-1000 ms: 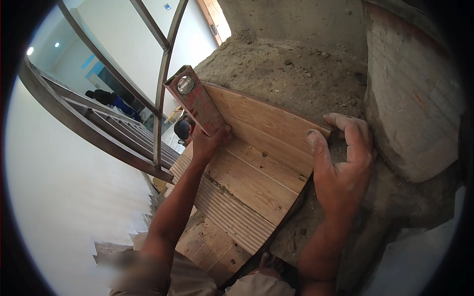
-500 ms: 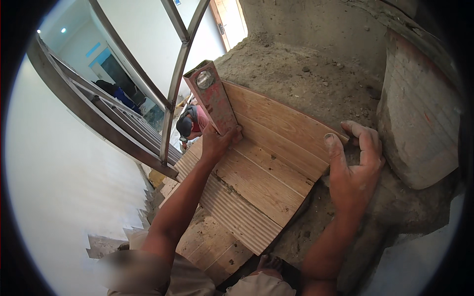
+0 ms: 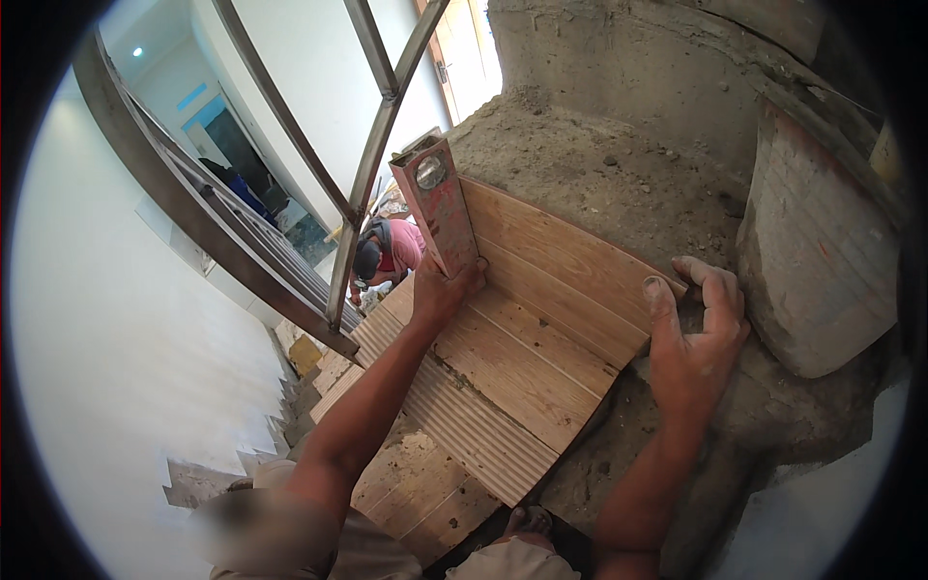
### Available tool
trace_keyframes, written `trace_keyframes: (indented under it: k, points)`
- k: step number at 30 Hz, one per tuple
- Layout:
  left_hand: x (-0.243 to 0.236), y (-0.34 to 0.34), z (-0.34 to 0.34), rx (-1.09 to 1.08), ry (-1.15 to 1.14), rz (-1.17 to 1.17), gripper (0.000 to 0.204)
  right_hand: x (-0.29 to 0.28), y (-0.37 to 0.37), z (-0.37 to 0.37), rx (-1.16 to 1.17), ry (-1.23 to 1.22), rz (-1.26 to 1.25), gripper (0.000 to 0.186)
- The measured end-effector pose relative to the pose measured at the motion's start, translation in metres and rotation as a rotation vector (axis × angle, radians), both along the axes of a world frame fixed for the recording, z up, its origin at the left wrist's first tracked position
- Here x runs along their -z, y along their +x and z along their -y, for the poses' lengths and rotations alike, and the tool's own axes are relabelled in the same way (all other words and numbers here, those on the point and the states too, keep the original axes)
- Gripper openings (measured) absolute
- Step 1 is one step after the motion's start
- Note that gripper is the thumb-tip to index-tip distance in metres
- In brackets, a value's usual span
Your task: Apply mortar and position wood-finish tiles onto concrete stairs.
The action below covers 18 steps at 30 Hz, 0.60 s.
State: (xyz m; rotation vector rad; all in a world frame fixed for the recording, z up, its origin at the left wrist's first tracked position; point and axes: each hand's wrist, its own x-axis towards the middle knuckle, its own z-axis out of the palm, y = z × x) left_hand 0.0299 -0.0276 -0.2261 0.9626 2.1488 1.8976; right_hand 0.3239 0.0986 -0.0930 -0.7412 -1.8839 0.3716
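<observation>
My left hand (image 3: pixel 448 290) is closed around the lower part of a worn red spirit level (image 3: pixel 440 215) with a round vial near its top. The level stands upright, slightly tilted in view, against the left end of a wood-look riser tile (image 3: pixel 561 256). At that tile's right end, my right hand (image 3: pixel 701 343) curls around the corner, thumb over the front face and fingers behind. How firmly it presses cannot be made out. Below lies a wood-look tread tile (image 3: pixel 527 353) with a ribbed front strip (image 3: pixel 464 416).
Rough mortar (image 3: pixel 590 145) covers the step behind the riser. A worn grey panel (image 3: pixel 817 242) leans at the right. Metal railing (image 3: pixel 372 184) rises at the left. A person in pink (image 3: pixel 401 246) crouches lower down. Beneath me is a lower tiled step (image 3: pixel 416 493).
The view has shifted a little, so the railing, level and tiles appear slightly further right and lower. Both hands keep the same hold.
</observation>
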Motion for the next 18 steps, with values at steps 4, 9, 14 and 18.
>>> trace_keyframes:
  k: [4, 9, 14, 18]
  points:
    - [0.000, 0.000, 0.001, -0.022, 0.009, 0.006, 0.027, -0.003, -0.002, 0.002, 0.005, 0.004, 0.012, 0.026]
    - [-0.008, 0.008, -0.001, 0.027, 0.020, 0.032, 0.026, -0.003, -0.001, 0.001, 0.008, -0.001, 0.009, 0.025]
    - [-0.005, 0.005, 0.000, -0.001, 0.016, 0.017, 0.027, -0.002, -0.001, 0.002, -0.005, -0.037, -0.009, 0.027]
    - [-0.005, 0.012, -0.008, -0.005, -0.014, -0.041, 0.028, -0.004, 0.007, -0.001, -0.001, -0.060, -0.006, 0.027]
